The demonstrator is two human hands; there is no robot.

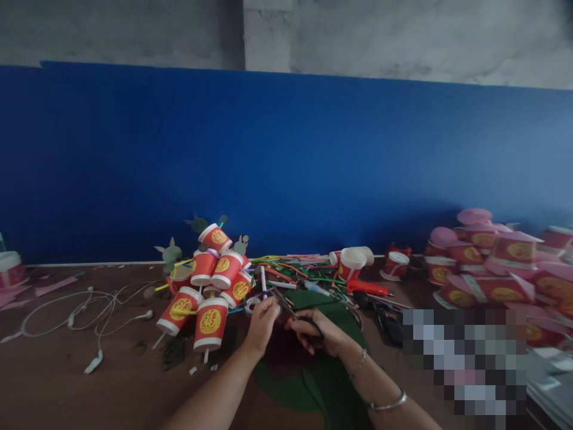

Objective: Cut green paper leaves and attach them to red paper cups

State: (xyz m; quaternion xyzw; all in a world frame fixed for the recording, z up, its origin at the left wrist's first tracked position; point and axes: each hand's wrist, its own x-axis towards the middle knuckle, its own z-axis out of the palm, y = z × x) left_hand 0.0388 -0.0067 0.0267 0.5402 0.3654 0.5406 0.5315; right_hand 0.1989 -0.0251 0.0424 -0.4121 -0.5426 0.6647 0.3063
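My right hand (323, 332) is closed round the dark handles of a pair of scissors (313, 324), whose blades point up and left toward my left hand. Fingers pinched, my left hand (265, 322) holds a small dark round piece (280, 308) beside the blades; its material is hard to make out. Below both hands lie green sheets (331, 364) and a dark red sheet (289, 352). Just beyond my left hand a white marker (263, 282) stands upright near a roll of tape (252, 304).
Red paper cups (208, 324) on sticks, some with rabbit-head cutouts (172, 251), are piled at left. White earphones (94, 361) lie farther left. Behind my hands are coloured straws (286, 272) and an orange-red tool (369, 288). Cups with pink paper (513, 254) crowd the right, before a blue panel (286, 161).
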